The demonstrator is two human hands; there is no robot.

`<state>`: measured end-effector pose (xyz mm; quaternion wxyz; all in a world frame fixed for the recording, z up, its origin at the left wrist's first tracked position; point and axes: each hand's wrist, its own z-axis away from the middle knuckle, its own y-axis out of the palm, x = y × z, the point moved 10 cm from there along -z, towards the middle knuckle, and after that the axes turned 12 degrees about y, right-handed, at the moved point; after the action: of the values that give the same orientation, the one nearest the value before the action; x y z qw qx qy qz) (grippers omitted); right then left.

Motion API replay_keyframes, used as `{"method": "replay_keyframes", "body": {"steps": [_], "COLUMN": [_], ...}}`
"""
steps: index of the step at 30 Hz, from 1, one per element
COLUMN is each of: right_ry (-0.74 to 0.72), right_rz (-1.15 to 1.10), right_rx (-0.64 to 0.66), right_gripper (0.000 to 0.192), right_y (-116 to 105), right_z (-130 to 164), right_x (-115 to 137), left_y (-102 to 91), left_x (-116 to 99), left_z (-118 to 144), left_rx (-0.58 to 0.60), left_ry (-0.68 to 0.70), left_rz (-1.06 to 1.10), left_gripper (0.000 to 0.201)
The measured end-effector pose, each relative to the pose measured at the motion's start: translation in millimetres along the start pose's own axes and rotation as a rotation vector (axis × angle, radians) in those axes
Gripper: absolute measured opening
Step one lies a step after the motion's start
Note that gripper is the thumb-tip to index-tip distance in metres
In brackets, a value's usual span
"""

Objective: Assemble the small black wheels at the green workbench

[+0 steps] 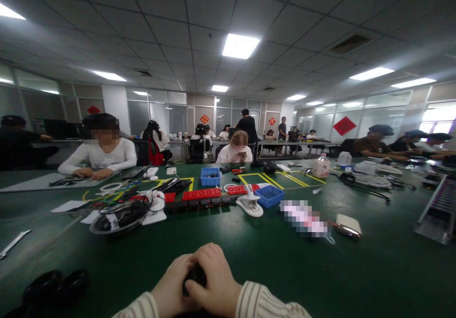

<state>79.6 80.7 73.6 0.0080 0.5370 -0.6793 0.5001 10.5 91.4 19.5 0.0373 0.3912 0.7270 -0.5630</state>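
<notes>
At the near edge of the green table, my left hand [174, 282] and my right hand [215, 280] close together around a black rounded object [196, 276]. Only a small dark part of it shows between the thumb and fingers, so its kind is hidden. The right hand lies over the top, while the left wraps the other side. Several glossy black ring-like parts [42, 287] rest on the table to the left of my hands.
Farther left lie a wrench [14, 244] and a metal bowl [117, 230] holding black cables. Ahead are red strips [202, 193], a white clip stand [250, 201] and blue baskets [270, 195]. A beige-topped case [348, 226] sits right. People sit around the table.
</notes>
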Motion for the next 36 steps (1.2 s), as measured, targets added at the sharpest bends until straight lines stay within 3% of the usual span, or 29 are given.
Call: {"method": "replay_keyframes", "body": {"steps": [3,8,12,16,21,25,30,34,36], "right_ry": [0.157,0.216,0.120,-0.057,-0.179,-0.056,0.119,0.170,0.157], "right_rz": [0.083,0.139,0.101,0.062,-0.019,-0.034,0.044,0.106,0.107], "right_rx": [0.008,0.032,0.043,0.083,0.140,0.032,0.003,0.010,0.008], "right_gripper": [0.038,0.032,0.027,0.016,0.024,0.031,0.038,0.028,0.021], "right_y": [0,4,4,6,7,-6,-3,1,1], "right_z": [-2,-4,-5,0,7,3,-1,-3,-3], "right_x": [-13,-21,-15,2,20,11,-14,-22,-19], "left_y": [1.0,3.1,3.1,9.0,7.8,3.1,-3.5,-11.5,-13.2], "left_x": [-2,1,7,22,20,6,-9,-24,-21], "left_z": [1,0,1,5,5,6,13,9,7], "left_rx": [-0.012,-0.027,-0.010,0.087,0.088,0.068,0.029,-0.026,-0.043], "left_ry": [-0.065,-0.178,-0.154,-0.129,-0.089,-0.142,-0.310,-0.276,-0.257], "left_rz": [-0.045,-0.093,-0.030,0.012,-0.046,-0.127,-0.272,-0.366,-0.341], "left_gripper": [0.063,0.029,0.044,0.051,0.056,0.068,0.066,0.042,0.029]}}
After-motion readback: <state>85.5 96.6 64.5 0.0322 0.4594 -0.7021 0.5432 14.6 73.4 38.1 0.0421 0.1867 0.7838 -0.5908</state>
